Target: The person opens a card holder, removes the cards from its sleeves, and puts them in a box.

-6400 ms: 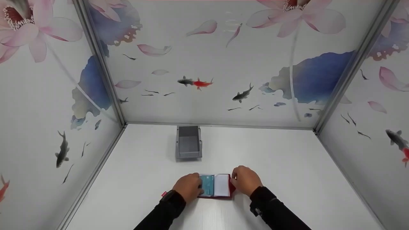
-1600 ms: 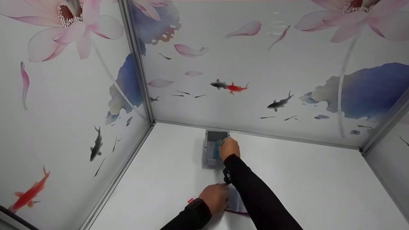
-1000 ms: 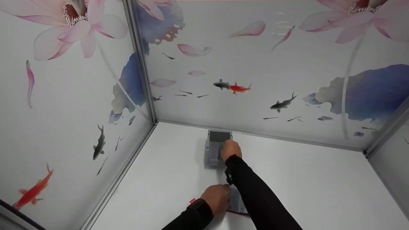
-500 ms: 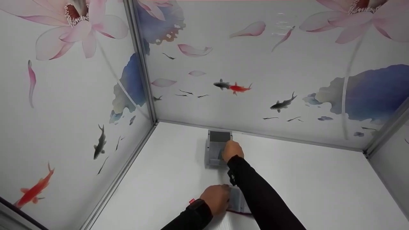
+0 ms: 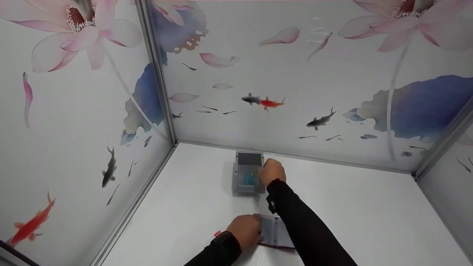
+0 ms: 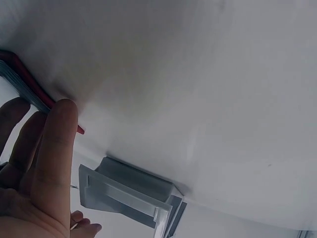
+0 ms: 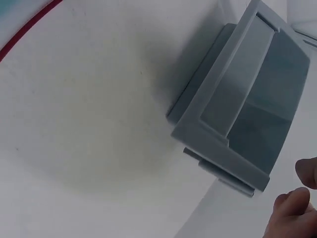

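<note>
A card holder (image 5: 271, 231) with a dark red cover and clear sleeves lies open near the front. My left hand (image 5: 244, 229) holds its left edge; in the left wrist view the fingers (image 6: 57, 144) reach over the red cover (image 6: 29, 77). Farther back stands a grey plastic bin (image 5: 249, 159). Inside it rests a teal card (image 5: 249, 178), seen through the bin's front part. My right hand (image 5: 272, 173) is at the bin's right rim, and its fingertips (image 7: 297, 201) hold nothing in the right wrist view. My right forearm covers part of the card holder.
The bin stands close to the back wall (image 5: 221, 127) on the white tabletop (image 5: 351, 210). Walls printed with lotus flowers and fish rise at the left, back and right, joined by grey metal corner posts (image 5: 157, 70).
Earlier my right hand carried the teal card from the card holder into the bin. Now the hand has let go and shifted right to the rim. My left hand stays at the card holder.
</note>
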`<move>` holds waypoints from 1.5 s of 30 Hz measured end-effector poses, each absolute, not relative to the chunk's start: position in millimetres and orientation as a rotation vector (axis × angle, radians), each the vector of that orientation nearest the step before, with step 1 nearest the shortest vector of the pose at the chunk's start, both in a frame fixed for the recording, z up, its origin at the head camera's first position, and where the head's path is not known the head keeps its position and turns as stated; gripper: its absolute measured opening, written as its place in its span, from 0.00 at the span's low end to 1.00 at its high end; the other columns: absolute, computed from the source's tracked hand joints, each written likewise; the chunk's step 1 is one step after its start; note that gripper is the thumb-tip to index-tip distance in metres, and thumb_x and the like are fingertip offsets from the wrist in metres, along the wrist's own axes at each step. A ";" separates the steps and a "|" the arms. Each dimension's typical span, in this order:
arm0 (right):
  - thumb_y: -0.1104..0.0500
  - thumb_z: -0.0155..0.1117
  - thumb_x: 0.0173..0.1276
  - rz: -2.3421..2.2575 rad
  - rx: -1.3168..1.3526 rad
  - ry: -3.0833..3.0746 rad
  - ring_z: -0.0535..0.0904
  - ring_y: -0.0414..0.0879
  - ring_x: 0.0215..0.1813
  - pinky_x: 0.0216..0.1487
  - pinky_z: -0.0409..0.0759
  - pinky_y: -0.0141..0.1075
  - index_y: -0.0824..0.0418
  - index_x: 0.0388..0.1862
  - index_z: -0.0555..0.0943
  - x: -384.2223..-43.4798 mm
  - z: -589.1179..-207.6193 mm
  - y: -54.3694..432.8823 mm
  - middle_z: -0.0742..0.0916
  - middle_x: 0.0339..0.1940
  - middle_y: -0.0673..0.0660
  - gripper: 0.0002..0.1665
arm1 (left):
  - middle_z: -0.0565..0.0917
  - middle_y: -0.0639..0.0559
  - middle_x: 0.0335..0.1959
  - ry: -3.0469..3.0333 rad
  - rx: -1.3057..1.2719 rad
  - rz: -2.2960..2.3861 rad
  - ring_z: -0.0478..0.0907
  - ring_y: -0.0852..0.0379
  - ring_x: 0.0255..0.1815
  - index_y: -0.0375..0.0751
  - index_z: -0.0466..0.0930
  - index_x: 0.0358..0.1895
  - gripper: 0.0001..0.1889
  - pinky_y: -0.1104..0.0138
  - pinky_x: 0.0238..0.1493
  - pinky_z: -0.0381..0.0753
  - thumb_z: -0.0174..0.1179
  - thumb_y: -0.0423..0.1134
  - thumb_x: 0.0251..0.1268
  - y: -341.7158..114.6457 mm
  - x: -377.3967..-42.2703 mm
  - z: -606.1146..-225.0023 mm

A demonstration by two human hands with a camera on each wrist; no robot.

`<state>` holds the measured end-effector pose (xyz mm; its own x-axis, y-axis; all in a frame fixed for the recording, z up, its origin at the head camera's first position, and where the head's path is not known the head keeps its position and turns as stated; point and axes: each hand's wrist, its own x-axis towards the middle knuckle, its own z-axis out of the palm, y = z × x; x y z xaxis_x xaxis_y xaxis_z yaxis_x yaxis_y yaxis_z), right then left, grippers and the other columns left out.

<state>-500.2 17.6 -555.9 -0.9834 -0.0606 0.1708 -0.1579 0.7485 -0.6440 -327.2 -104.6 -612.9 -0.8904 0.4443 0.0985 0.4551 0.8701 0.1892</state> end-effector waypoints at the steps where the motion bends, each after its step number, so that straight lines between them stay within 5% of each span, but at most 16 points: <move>1: 0.58 0.74 0.80 1.054 0.150 -2.821 0.79 0.47 0.26 0.30 0.76 0.40 0.60 0.26 0.81 -499.7 -555.7 20.2 0.85 0.24 0.55 0.19 | 0.86 0.58 0.33 -2.986 -0.735 -0.305 0.79 0.62 0.27 0.46 0.91 0.31 0.14 0.68 0.33 0.79 0.83 0.49 0.68 -104.4 -327.3 -612.7; 7: 0.54 0.75 0.78 1.132 0.103 -2.890 0.67 0.43 0.18 0.22 0.66 0.36 0.52 0.14 0.68 -495.9 -564.3 34.0 0.71 0.13 0.47 0.33 | 0.84 0.59 0.33 -2.983 -0.805 -0.258 0.75 0.63 0.26 0.48 0.95 0.29 0.13 0.67 0.31 0.76 0.83 0.50 0.68 -102.8 -327.3 -610.4; 13: 0.56 0.76 0.77 1.186 0.078 -2.863 0.74 0.43 0.14 0.20 0.70 0.34 0.52 0.07 0.71 -493.6 -572.4 46.6 0.78 0.08 0.48 0.36 | 0.83 0.59 0.33 -2.967 -0.839 -0.268 0.75 0.63 0.26 0.49 0.95 0.28 0.14 0.67 0.31 0.77 0.82 0.50 0.69 -98.1 -326.1 -610.9; 29: 0.57 0.75 0.73 1.090 0.013 -2.816 0.67 0.43 0.20 0.24 0.65 0.37 0.52 0.12 0.70 -483.9 -577.9 96.4 0.73 0.13 0.47 0.31 | 0.83 0.60 0.34 -2.989 -0.809 -0.253 0.73 0.64 0.27 0.48 0.98 0.34 0.11 0.68 0.34 0.78 0.81 0.50 0.69 -93.0 -323.7 -607.2; 45: 0.56 0.75 0.71 1.090 -0.049 -2.765 0.77 0.44 0.14 0.19 0.69 0.35 0.52 0.09 0.69 -471.0 -587.0 140.3 0.79 0.09 0.50 0.32 | 0.82 0.59 0.32 -2.976 -0.759 -0.329 0.74 0.64 0.27 0.46 0.97 0.33 0.11 0.67 0.36 0.81 0.82 0.48 0.68 -100.8 -325.5 -616.8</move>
<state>-471.0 140.3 -587.0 -0.9852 0.0920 0.1444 -0.0313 0.7323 -0.6803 -325.5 -100.8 -616.8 -0.8779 0.4675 0.1032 0.4788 0.8567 0.1922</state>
